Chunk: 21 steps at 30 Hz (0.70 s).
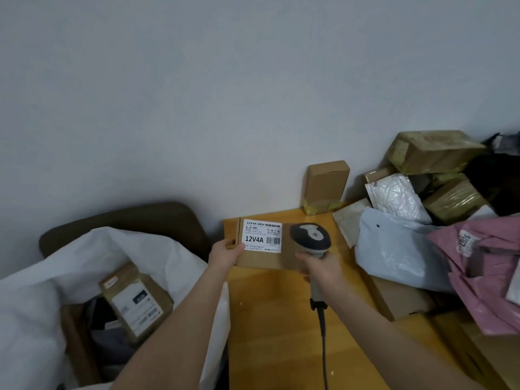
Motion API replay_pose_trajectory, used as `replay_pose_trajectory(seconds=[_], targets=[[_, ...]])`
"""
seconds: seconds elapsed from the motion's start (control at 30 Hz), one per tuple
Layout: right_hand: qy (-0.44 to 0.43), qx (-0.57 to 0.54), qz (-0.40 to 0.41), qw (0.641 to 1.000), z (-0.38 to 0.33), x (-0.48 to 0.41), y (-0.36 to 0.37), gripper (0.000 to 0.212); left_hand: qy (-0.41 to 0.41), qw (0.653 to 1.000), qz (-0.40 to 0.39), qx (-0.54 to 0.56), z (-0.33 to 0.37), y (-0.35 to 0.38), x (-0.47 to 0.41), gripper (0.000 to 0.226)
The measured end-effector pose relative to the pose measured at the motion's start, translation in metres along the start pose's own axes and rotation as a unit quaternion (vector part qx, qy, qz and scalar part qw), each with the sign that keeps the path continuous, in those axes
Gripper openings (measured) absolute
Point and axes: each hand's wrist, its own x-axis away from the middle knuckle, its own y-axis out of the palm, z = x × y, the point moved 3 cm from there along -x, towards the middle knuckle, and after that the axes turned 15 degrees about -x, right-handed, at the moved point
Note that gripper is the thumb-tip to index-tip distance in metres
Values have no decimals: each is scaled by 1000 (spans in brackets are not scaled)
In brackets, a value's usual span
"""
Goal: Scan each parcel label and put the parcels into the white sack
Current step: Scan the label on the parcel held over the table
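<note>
My left hand [226,253] grips the left edge of a flat brown cardboard parcel [263,258], held above the wooden table with its white "12V4A" label [262,235] facing me. My right hand [322,267] grips the handle of a grey barcode scanner [310,237], whose head sits just right of the label's barcode. The white sack [84,254] stands open at the lower left, with a taped brown parcel [136,304] and other items inside.
A heap of parcels fills the right: a grey-blue mailer [394,249], a pink mailer [484,266], a silver bubble mailer [394,195] and taped cardboard boxes [433,152]. A small brown box [326,184] leans on the wall. The scanner's cable [323,347] trails over the table [281,319].
</note>
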Motion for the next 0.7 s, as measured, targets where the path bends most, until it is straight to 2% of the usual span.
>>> replay_pose_trajectory(seconds=[0.13, 0.3, 0.7], targets=[[21, -11, -55, 998, 8, 36, 2, 12, -6, 999, 44, 19, -3, -4, 24, 49], [12, -9, -70, 997, 13, 61, -2, 19, -7, 997, 75, 35, -6, -5, 46, 50], [19, 8, -101, 995, 13, 82, -20, 17, -8, 994, 106, 38, -13, 1, 76, 49]])
